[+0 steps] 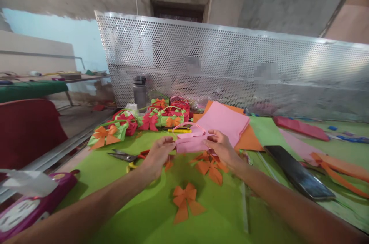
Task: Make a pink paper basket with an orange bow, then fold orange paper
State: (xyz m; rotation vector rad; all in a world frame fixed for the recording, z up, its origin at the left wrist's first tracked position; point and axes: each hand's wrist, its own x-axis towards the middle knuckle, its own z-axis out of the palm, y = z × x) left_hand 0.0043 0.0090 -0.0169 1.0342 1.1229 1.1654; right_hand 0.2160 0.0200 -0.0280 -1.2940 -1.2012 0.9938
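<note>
Presently, a small pink paper basket [191,145] is held over the middle of the bench [115,213], its looped handle raised. Its left end is grasped by the fingers of the left hand [157,157]; its right end is pinched between thumb and fingers of the right hand [223,148]. The inside of the basket cannot be made out.

Toward the far left corner, finished paper baskets [107,136] in green and red are grouped, bows fixed to their fronts; their contents are hidden. Behind them a grey bottle [140,94] with a dark lid is seen upright, fill level not readable.

One orange bow [187,202] is laid flat toward the near edge; a second bow [211,167] is noted just below the right hand. Open scissors [123,155] are placed beside the left hand, on its outer side. A pink sheet [223,123] is stacked on orange paper [249,140] toward the far edge. Along the right side a dark phone [298,173] is laid face up. At the left edge a purple power strip [37,201] is observed.
</note>
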